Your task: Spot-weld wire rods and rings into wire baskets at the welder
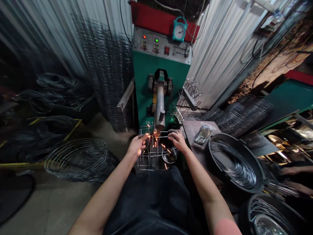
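My left hand (136,146) is closed on the left side of a wire frame (151,153), in front of a green spot welding machine (143,71). Just right of the electrode, the fingers of my right hand (177,140) pinch thin metal wires (163,134) that run across beneath it. The upper electrode arm (160,104) reaches down to the wires between my hands. Orange sparks fly out around its tip. A round wire ring (169,156) shows at the lower right of the frame. How the wires join at the tip is hidden by glare.
Beside my right arm, a small table (188,129) bears a plastic-wrapped packet (203,135) and a black basin (259,169) of bent wires. Stacked wire rings (107,75) and a wire basket (75,156) stand left. At far right are another person's hands (290,171).
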The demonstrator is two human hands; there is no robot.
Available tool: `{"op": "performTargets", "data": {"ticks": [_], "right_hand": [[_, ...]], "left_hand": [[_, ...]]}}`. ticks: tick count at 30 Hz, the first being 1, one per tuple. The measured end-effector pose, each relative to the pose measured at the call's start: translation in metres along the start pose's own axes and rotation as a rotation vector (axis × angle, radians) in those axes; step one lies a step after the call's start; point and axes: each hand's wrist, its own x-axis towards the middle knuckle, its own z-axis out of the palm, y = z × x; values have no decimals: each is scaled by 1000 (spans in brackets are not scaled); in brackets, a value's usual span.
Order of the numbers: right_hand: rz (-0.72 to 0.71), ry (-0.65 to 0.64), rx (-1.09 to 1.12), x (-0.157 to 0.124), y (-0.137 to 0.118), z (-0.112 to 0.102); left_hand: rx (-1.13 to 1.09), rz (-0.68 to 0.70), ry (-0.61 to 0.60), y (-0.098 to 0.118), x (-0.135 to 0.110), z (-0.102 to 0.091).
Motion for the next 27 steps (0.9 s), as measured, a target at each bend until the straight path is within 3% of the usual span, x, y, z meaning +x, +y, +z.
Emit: {"op": "performTargets", "data": {"ticks": [24, 27], "right_hand": [[35, -52, 2, 3, -2, -3], [53, -6, -24, -1, -9, -6]], "left_hand": [[84, -22, 14, 2, 2, -2], [69, -25, 7, 5, 0, -2]]}}
